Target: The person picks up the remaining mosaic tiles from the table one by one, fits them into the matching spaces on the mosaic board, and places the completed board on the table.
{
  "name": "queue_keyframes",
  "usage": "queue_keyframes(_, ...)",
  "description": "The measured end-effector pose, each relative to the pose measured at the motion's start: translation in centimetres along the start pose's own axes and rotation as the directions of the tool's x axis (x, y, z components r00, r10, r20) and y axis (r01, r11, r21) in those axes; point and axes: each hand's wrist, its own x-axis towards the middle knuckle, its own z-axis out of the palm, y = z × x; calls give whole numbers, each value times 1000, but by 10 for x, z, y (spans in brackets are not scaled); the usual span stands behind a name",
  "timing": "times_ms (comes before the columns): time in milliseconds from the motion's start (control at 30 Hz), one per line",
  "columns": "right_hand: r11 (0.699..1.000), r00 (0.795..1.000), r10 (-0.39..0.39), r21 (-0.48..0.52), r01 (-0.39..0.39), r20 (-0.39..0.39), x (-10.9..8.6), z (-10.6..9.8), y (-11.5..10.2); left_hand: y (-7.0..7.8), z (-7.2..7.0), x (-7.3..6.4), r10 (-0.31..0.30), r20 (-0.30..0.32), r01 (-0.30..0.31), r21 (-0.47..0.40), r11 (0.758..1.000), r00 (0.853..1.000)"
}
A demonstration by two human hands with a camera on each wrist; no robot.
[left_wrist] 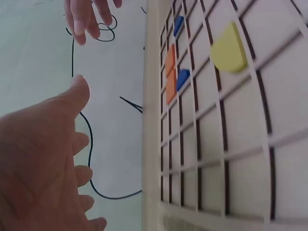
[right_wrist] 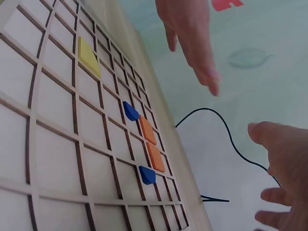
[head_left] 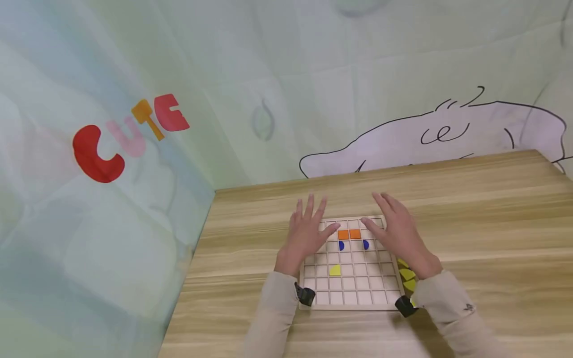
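A wooden grid board [head_left: 353,284] lies on the table with two orange squares [head_left: 349,234] side by side near its far edge. Below them sit two blue half-round pieces [head_left: 365,244], and a yellow quarter-round piece [head_left: 334,270] lies further left and nearer. My left hand [head_left: 306,236] hovers over the board's left side, fingers spread and nothing held. Over the right side is my right hand [head_left: 400,233], its fingers extended and likewise holding nothing. Both wrist views show the hands raised above the board, the left hand [left_wrist: 43,139] and right hand [right_wrist: 286,168] facing each other.
Several loose yellow pieces [head_left: 408,278] lie beside the board's right edge, partly covered by the right wrist. The wood-grain table [head_left: 241,238] reaches back to a printed cloth backdrop [head_left: 268,74]. Dark wrist cameras [head_left: 306,294] sit on both wrists.
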Motion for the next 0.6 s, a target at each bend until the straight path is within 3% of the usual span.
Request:
queue_keyframes(233, 993, 1000, -14, 119, 11, 24, -2, -8, 8, -25, -4, -10, 72, 74, -70, -29, 997, 995)
queue_keyframes(600, 988, 1000, -13, 155, 8, 26, -9, -16, 15, -47, -8, -24, 32, 217, -11, -97, 995, 976)
